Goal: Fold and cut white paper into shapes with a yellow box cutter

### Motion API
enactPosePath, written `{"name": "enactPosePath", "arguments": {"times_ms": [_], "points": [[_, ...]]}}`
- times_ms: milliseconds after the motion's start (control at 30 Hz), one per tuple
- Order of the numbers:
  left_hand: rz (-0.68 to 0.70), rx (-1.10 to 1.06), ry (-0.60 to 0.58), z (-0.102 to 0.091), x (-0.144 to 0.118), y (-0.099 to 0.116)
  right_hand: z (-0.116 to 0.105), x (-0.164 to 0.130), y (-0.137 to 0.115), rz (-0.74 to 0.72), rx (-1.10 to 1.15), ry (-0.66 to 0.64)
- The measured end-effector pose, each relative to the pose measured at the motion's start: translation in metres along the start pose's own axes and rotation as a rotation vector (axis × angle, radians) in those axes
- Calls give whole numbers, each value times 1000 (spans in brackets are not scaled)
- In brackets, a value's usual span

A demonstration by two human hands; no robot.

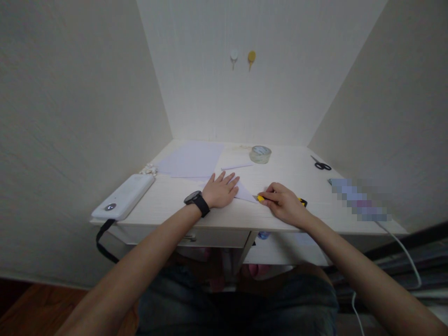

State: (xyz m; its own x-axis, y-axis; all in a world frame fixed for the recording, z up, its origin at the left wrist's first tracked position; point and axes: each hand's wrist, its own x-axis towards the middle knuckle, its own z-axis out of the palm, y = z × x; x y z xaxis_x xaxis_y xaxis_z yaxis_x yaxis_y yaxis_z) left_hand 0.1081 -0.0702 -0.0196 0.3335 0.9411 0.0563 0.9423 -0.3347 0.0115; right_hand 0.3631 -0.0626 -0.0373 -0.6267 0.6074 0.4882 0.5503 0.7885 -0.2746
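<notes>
The left hand [220, 190] lies flat on the tabletop [182, 198], palm down, fingers [229, 179] spread and released, pressing on a small piece of folded paper [246, 193]. The paper's pale triangular corner sticks out to the right from under the fingers. A black watch [196, 201] sits on the left wrist.

The right hand [285, 203] rests just right of the paper, its fingers clenched around a yellow cutter [262, 198]. The cutter's yellow tip points left and sits at or touching the paper's right corner; its dark rear end [303, 202] shows past the knuckles on the right. Whether a blade is out is too small to tell.

Farther back on the left lies a stack of pale sheets [194, 158], with a narrow paper strip [236, 165] just to its right. A tape roll [260, 154] stands beyond the strip, toward the far middle. Black scissors [321, 164] lie at the far right, well apart from the hands. At the near left edge rests a white power bank [124, 196], with a black strap [103, 235] hanging from it below the edge. A white cable [402, 247] runs off the near right corner. On the far wall hang two small hooks, one white [234, 56] and one yellow [251, 57]. The person's knees, in dark trousers [238, 303], show below the tabletop.
</notes>
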Motion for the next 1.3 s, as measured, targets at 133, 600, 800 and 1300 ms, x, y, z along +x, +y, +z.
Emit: {"name": "enactPosePath", "arguments": {"times_ms": [133,600,800,1300], "points": [[19,10,0,0,0,-1,-5,-3,-2,-6,32,6],[39,22,76,7,-1,-3,-23,-18,-2,7,117,-48],[5,-6,141,6,-3,0,-39,-18,23,163,138,-173],[21,-67,234,-1,-5,4,-38,17,87,603,-570,-163]]}}
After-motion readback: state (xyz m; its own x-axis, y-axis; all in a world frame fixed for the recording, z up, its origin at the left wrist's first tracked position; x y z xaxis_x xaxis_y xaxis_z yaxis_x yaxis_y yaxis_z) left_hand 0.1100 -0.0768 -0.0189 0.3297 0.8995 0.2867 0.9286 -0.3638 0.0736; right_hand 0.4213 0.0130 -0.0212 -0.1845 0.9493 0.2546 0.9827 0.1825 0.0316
